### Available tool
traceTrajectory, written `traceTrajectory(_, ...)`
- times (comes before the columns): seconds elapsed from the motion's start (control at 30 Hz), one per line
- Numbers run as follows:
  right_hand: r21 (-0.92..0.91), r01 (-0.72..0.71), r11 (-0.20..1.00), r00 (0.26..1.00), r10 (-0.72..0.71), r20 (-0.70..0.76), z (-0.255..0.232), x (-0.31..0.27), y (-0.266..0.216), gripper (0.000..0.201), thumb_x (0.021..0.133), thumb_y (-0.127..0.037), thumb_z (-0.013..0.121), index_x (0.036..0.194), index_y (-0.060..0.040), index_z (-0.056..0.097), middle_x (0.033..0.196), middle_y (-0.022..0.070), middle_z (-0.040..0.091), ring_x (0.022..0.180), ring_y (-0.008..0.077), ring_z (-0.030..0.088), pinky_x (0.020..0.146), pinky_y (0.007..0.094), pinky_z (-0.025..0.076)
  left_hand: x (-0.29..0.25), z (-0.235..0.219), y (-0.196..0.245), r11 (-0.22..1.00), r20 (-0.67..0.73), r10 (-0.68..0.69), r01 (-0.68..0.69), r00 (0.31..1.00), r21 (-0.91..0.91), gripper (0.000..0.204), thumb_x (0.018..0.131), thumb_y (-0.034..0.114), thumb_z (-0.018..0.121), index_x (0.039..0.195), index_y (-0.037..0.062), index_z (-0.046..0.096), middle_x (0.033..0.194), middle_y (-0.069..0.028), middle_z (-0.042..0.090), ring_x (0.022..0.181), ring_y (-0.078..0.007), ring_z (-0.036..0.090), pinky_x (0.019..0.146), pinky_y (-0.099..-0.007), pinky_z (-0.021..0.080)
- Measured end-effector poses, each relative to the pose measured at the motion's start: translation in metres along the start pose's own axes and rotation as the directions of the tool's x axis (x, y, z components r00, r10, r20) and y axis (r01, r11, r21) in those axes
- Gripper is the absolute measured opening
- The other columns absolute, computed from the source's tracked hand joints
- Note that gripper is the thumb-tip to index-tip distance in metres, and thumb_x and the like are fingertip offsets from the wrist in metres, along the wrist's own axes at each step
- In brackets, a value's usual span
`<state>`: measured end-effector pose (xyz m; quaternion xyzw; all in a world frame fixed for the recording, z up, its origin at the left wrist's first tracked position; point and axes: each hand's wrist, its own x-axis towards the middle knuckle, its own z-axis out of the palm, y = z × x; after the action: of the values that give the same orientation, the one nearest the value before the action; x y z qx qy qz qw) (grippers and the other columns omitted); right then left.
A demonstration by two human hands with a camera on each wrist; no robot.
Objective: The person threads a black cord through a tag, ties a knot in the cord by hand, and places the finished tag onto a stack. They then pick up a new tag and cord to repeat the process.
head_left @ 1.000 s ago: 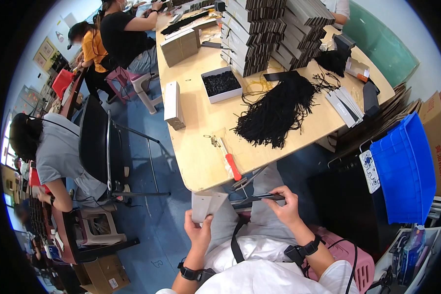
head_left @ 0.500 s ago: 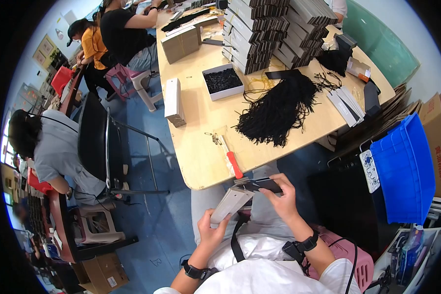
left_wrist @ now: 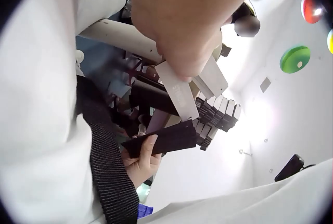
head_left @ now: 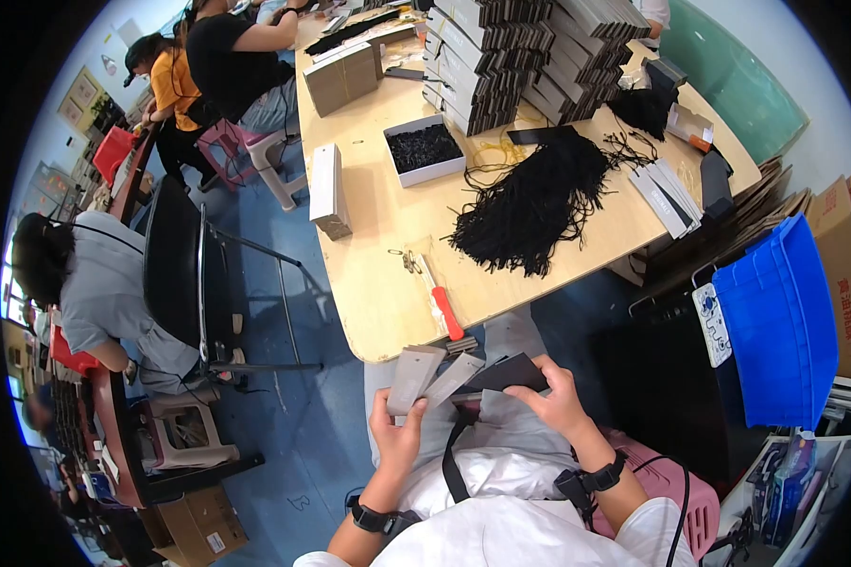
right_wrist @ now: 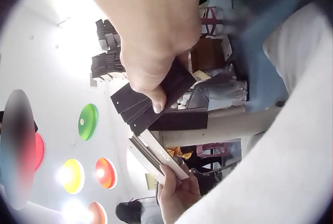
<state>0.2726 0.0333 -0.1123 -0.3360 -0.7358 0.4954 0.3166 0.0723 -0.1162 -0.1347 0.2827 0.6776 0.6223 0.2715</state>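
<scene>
Over the lap, my left hand [head_left: 395,442] pinches a few pale grey hang tags [head_left: 412,378], spread into two groups, small holes near their ends. Printed lettering shows on a grey tag [left_wrist: 177,90] in the left wrist view. To the right, my right hand [head_left: 560,404] grips several black tags [head_left: 512,372] between thumb and fingers. They are fanned, and the right wrist view shows the thumb across the black tags [right_wrist: 136,105]. The inner ends of the grey and black tags lie close together, just off the table's front edge.
On the table [head_left: 378,302] lie a red-handled tool [head_left: 446,312], black cords [head_left: 529,203], a white box [head_left: 427,178] of small black pieces and a grey tag bundle [head_left: 327,194]. Tall tag stacks [head_left: 487,66] stand behind. A blue crate [head_left: 775,321] is at right; people sit left.
The grey tags went from spread to gathered beside the black ones, then apart into two groups again. My right hand has turned the black tags from edge-on to show their faces.
</scene>
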Motion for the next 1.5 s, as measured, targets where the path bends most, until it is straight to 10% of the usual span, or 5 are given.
traceTrajectory(1.3, 0.182, -0.024, 0.983, 0.976, 0.063, -0.211, 0.009, 0.021, 0.010, 0.024, 0.078, -0.010, 0.075, 0.093, 0.0040, 0.063, 0.079, 0.0061, 0.066, 0.070, 0.0097, 0.058, 0.064, 0.0251, 0.047, 0.007, 0.008, 0.017, 0.880, 0.033, 0.323, -0.314, 0.946, 0.356, 0.021, 0.078, 0.009, 0.073, 0.085, 0.0008, 0.055, 0.073, -0.0094, 0.061, 0.065, -0.0188, 0.057, 0.063, -0.0282, 0.045)
traceTrajectory(1.5, 0.210, -0.003, 0.978, 0.999, 0.013, -0.049, -0.006, 0.006, 0.000, 0.025, 0.075, -0.011, 0.078, 0.091, 0.0020, 0.063, 0.077, 0.0084, 0.066, 0.069, 0.0128, 0.061, 0.062, 0.0271, 0.046, 0.000, 0.003, 0.006, 0.989, -0.024, 0.090, -0.086, 0.996, 0.124, 0.026, 0.085, 0.017, 0.071, 0.094, 0.0032, 0.051, 0.083, -0.0014, 0.057, 0.076, -0.0081, 0.051, 0.069, -0.0237, 0.041)
